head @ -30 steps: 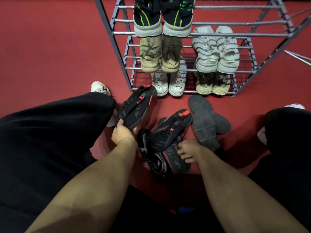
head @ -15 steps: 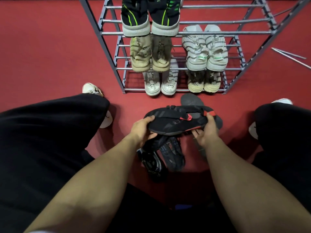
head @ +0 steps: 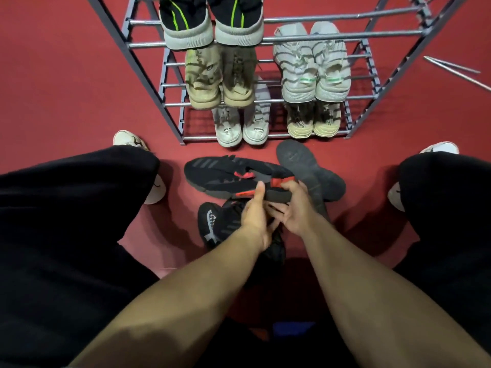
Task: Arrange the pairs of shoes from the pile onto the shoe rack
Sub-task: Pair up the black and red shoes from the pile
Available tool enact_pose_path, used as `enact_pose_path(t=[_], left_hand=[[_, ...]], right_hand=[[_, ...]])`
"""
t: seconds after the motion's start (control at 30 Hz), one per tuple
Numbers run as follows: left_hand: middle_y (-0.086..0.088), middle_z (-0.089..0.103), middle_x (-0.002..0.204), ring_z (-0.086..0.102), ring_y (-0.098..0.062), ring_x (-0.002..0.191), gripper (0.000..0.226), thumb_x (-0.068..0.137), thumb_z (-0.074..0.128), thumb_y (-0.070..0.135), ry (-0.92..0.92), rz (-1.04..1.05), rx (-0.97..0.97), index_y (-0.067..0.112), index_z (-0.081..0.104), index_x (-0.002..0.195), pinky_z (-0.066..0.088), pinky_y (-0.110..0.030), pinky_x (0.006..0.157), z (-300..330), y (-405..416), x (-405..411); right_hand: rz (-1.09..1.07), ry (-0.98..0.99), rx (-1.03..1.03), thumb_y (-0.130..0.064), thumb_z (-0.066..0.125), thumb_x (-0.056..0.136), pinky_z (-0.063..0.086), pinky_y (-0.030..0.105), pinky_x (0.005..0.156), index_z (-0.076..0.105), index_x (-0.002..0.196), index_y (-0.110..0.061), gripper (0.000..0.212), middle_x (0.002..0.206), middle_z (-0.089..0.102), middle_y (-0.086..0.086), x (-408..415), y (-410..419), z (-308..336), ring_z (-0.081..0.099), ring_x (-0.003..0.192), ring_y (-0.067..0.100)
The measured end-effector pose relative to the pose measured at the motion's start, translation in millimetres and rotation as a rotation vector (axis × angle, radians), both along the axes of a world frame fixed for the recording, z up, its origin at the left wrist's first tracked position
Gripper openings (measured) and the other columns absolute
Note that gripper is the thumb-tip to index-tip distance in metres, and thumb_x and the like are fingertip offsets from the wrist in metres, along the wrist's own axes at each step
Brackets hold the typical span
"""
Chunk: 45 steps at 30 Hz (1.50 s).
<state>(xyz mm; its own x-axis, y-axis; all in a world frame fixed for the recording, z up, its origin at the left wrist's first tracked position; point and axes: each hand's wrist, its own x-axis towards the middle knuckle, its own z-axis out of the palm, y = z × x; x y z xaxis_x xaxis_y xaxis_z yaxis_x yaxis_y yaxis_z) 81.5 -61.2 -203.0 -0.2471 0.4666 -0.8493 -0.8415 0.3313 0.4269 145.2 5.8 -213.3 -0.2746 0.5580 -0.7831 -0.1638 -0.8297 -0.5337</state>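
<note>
Since half a second ago the two hands have drawn together at the heel end of the black-and-red shoes [head: 225, 176], where before they gripped opposite ends. The left hand [head: 255, 211] is curled around the heel area with its thumb up against the red trim; the right hand [head: 295, 205] is clasped over the same end from the other side, fingers bent under the sole. The two shoes lie pressed side by side, toes pointing left, held just above the red floor [head: 66, 75] in front of the shoe rack [head: 170, 102]. Beside them to the right a dark shoe lying sole-up [head: 305, 166] rests on the floor, and below the hands sits a black shoe with a grey mesh patch [head: 212, 224], partly hidden by the wrists. On the rack, a black pair with green stripes [head: 212, 25] sits on the top tier, a tan pair [head: 218, 78] and a grey knit pair [head: 312, 67] on the next, and a white pair [head: 241, 128] and a cream-soled pair [head: 312, 123] at the bottom. Black trouser legs [head: 66, 221] flank the scene on both sides.
</note>
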Motion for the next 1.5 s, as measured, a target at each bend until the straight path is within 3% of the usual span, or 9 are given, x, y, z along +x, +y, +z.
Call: enact_pose_path(t=[0.13,0.27,0.37,0.53,0.8,1.2,1.3,1.4,1.5], left_hand=[[-0.001,0.065,0.098,0.059,-0.012,0.080,0.029,0.090,0.055,0.042,0.054,0.235,-0.128,0.019,0.063,0.103,0.051,-0.029,0.069,-15.8,-12.0,-21.4],[-0.009,0.068,0.099,0.068,-0.027,0.084,0.035,0.083,0.060,0.036,0.280,0.325,-0.343,0.010,0.066,0.105,0.059,-0.042,0.078,-30.7,-41.0,-57.3],[-0.013,0.068,0.114,0.066,-0.030,0.103,0.057,0.071,0.053,0.043,0.386,0.323,-0.460,0.007,0.064,0.113,0.053,-0.046,0.094,-57.5,-58.3,-81.8],[-0.011,0.071,0.102,0.066,-0.030,0.095,0.043,0.075,0.049,0.030,0.333,0.379,-0.515,0.007,0.069,0.106,0.053,-0.046,0.092,-77.2,-76.0,-91.1],[-0.019,0.066,0.117,0.062,-0.034,0.107,0.041,0.088,0.048,0.028,0.353,0.145,-0.541,0.002,0.065,0.116,0.049,-0.039,0.095,-56.3,-65.6,-86.3],[-0.019,0.067,0.114,0.062,-0.037,0.105,0.035,0.084,0.046,0.035,0.490,-0.089,-0.458,0.012,0.067,0.100,0.048,-0.040,0.094,-1.2,-62.4,-78.5],[-0.021,0.065,0.118,0.062,-0.036,0.106,0.044,0.088,0.047,0.034,0.481,-0.087,-0.382,0.001,0.064,0.113,0.050,-0.042,0.094,26.9,-53.8,-81.7],[-0.014,0.064,0.105,0.062,-0.030,0.085,0.036,0.091,0.051,0.033,0.439,-0.128,-0.306,0.005,0.061,0.112,0.050,-0.033,0.064,56.6,-43.8,-82.4],[-0.011,0.067,0.092,0.060,-0.024,0.067,0.032,0.087,0.055,0.035,0.433,-0.193,-0.235,0.009,0.064,0.102,0.045,-0.024,0.054,80.9,-41.7,-86.6]], right_hand=[[0.372,-0.478,0.282,-0.056,0.045,0.083,0.054,0.036,0.070,0.069,0.112,-0.025,0.050,0.099,0.067,0.003,-21.2,10.8,-6.0,0.063,0.083,0.024],[0.728,-0.935,0.754,-0.034,0.048,0.092,0.045,0.036,0.099,0.069,0.111,-0.023,0.031,0.123,0.061,0.012,-22.2,46.2,-28.5,0.059,0.112,0.032],[1.062,-1.030,0.923,-0.019,0.051,0.090,0.044,0.040,0.102,0.060,0.124,-0.032,0.038,0.133,0.047,0.006,-31.7,67.5,-38.6,0.047,0.122,0.033],[1.469,-0.974,0.931,-0.024,0.055,0.086,0.029,0.047,0.116,0.038,0.147,-0.031,0.063,0.157,0.027,0.005,-64.1,89.1,-56.9,0.026,0.141,0.034],[1.859,-1.120,0.957,-0.038,0.060,0.081,0.039,0.045,0.105,0.045,0.140,-0.036,0.062,0.135,0.038,0.010,-86.7,102.5,-60.6,0.041,0.120,0.037],[1.738,-1.123,0.887,-0.048,0.060,0.079,0.050,0.034,0.088,0.057,0.085,-0.022,0.027,0.108,0.062,0.007,-55.7,81.1,83.8,0.059,0.097,0.028],[1.415,-1.113,0.712,-0.041,0.055,0.090,0.048,0.033,0.089,0.063,0.117,-0.009,0.043,0.120,0.062,0.018,-27.2,55.8,122.1,0.062,0.106,0.033],[0.811,-0.782,0.339,-0.028,0.048,0.096,0.045,0.027,0.056,0.057,0.088,-0.014,0.019,0.072,0.052,0.012,9.8,21.3,134.5,0.053,0.055,0.024],[0.492,-0.539,0.088,-0.016,0.041,0.095,0.046,0.019,0.039,0.053,0.079,-0.015,0.020,0.067,0.052,0.008,33.2,-2.6,136.3,0.052,0.048,0.019]])
